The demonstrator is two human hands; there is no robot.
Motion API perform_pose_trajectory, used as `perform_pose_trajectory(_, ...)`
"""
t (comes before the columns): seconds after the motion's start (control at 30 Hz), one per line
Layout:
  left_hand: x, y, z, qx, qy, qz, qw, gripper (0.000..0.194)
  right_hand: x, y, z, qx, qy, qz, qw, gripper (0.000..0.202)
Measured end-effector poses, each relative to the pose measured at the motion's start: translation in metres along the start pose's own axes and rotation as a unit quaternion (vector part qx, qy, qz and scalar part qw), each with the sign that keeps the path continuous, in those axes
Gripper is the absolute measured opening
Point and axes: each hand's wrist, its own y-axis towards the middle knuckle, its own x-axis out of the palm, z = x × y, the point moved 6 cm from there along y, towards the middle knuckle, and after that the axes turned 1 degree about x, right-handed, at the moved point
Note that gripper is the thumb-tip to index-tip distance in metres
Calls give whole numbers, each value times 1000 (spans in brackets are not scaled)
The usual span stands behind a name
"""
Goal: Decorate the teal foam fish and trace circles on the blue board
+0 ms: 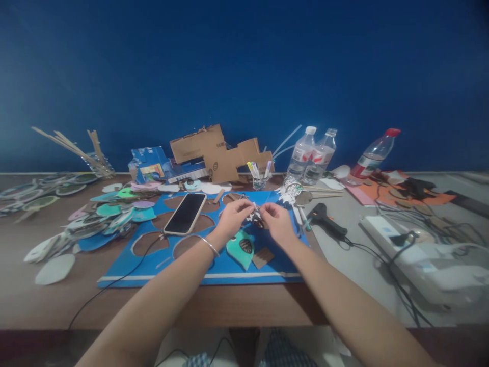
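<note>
Both my hands meet above a blue board (pixel 229 278) with round cut-outs. Fingers of my left hand (pixel 233 219), bracelet at the wrist, are pinched on a small black-and-white piece (pixel 254 217). From the other side my right hand (pixel 279 223) pinches the same piece; its exact kind is too blurred to tell. Just below lies a teal leaf-shaped cutout (pixel 239 250) with a dark oval on it, beside a small brown cardboard scrap (pixel 263 258). A phone (pixel 186 214) rests on the board left of my hands, and a black glue gun (pixel 327 222) lies to the right.
Layered coloured cutouts (pixel 114 216) spread across the left. Cardboard (pixel 219 158), a cup of markers (pixel 260 178) and water bottles (pixel 301 153) stand at the back. A white power strip (pixel 405 255) with trailing cables occupies the right, near a red-capped bottle (pixel 376 155).
</note>
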Motion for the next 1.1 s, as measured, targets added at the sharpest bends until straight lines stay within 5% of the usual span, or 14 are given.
perform_pose_trajectory(0.67, 1, 1, 4, 25, 58, -12, 998, 18, 5, -5, -6, -65, -173, -26, 982, 21)
perform_pose_trajectory(1.1, -3, 3, 0, 14, 59, 9, 998, 22, 1, -6, -6, -57, -168, 2, 984, 20)
